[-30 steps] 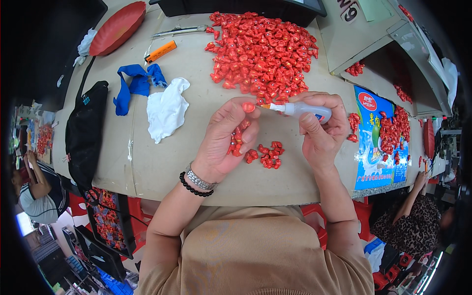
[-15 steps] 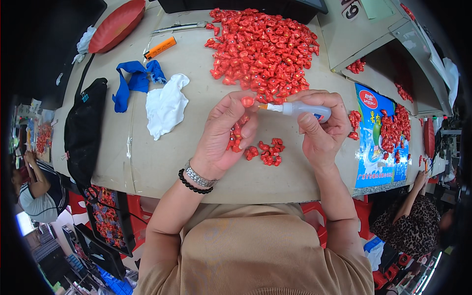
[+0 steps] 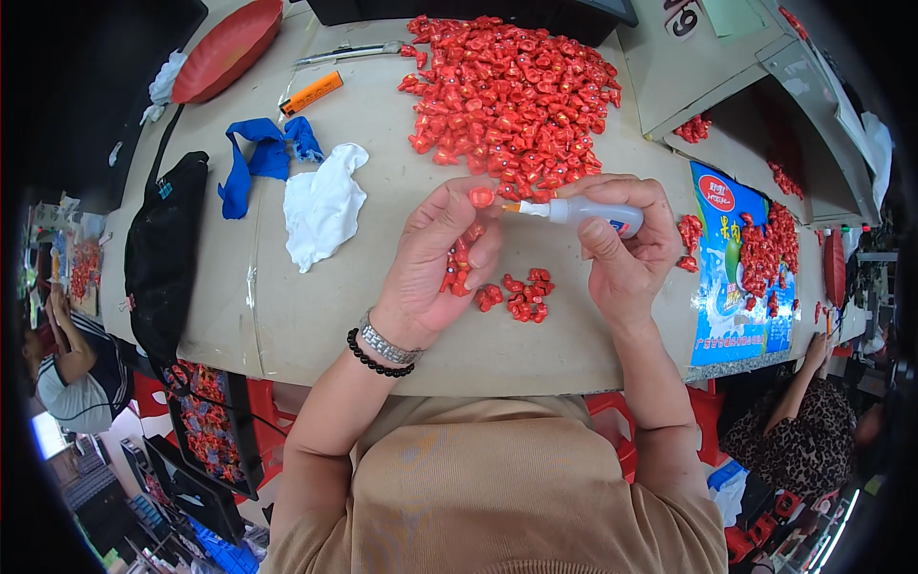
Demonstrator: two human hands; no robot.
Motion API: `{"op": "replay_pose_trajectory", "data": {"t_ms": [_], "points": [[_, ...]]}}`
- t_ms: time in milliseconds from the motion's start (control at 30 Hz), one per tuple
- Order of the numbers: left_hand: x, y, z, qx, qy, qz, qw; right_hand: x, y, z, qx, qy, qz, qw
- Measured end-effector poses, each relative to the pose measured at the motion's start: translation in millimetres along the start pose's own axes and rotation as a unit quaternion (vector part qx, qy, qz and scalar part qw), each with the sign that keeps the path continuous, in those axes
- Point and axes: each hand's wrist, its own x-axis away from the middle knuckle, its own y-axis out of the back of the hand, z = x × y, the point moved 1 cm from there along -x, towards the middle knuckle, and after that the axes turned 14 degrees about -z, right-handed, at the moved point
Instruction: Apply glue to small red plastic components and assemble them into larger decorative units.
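Observation:
My left hand (image 3: pixel 428 263) is closed on several small red pieces; one of them, a red piece (image 3: pixel 481 197), is pinched between thumb and forefinger with a rounded end up. More red pieces show against the palm and curled fingers. In my right hand (image 3: pixel 631 249) lies a small translucent squeeze bottle (image 3: pixel 595 215), tipped sideways, its orange-tipped nozzle pointing left, close beside the pinched piece. Whether the tip touches it I cannot tell. On the table below and between my hands sits a small cluster of red pieces (image 3: pixel 528 297).
A large heap of red pieces (image 3: pixel 512 96) covers the far middle. Left lie a white cloth (image 3: pixel 325 206), blue cloth strips (image 3: pixel 251 167), an orange cylinder (image 3: pixel 313 94), a red dish (image 3: pixel 229 48) and a black bag (image 3: pixel 167 258). Right are a metal shelf (image 3: pixel 708 67) and a blue printed sheet (image 3: pixel 717 287).
My hands hold almost the same pose. The pinched red piece looks slightly turned, showing more of its rounded end.

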Motion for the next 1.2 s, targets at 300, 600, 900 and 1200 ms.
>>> {"op": "replay_pose_trajectory", "data": {"t_ms": [300, 600, 900, 1200], "points": [[-1.1, 1.7, 0.8, 0.000, 0.001, 0.006, 1.000, 0.9, 1.2, -2.0, 0.020, -0.006, -0.004, 1.000], [-2.5, 5.0, 0.0, 0.015, 0.012, 0.014, 1.000, -7.2, 6.8, 0.8, -0.081, -0.067, -0.079, 0.991], [-7.2, 9.1, -4.5, 0.049, 0.012, 0.008, 0.999, -22.6, 11.1, 13.5, -0.116, -0.108, -0.080, 0.984], [-5.9, 4.1, -6.5, 0.079, 0.013, 0.009, 0.997, 9.1, 25.8, 21.5, 0.136, -0.197, -0.025, 0.971]]}}
